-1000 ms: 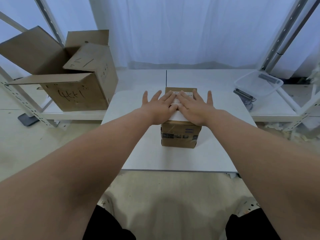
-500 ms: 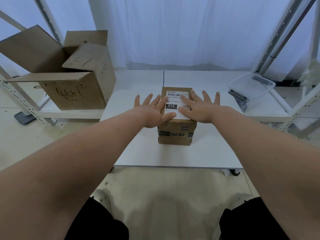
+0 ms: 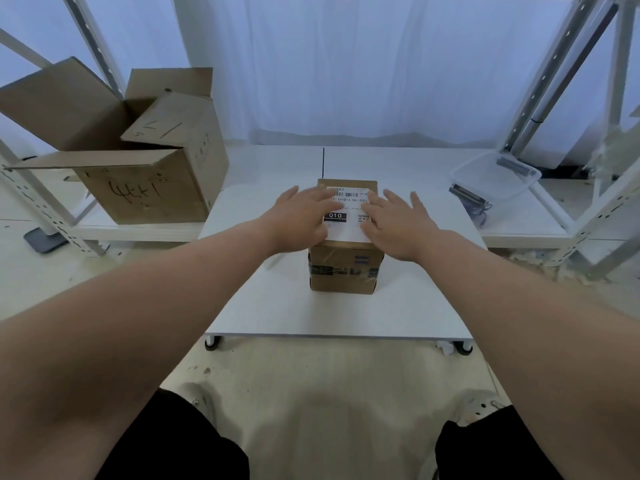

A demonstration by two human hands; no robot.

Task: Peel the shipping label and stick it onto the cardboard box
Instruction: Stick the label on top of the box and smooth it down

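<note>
Lying lengthwise, label [image 3: 348,221], barcode [image 3: 350,194] farthest.

Two cardboard boxes: one small taped box [image 3: 344,268], one large open box [image 3: 149,192] left of it. One shipping label [image 3: 349,229]. One clear plastic tub [image 3: 491,195] right of it.

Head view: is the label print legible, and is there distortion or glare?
Head view: on the shipping label the large "010" and barcode read clearly, small print blurs; wide-angle distortion slants the shelf uprights and swells the forearms; curtain backlight is soft, without glare.
</note>
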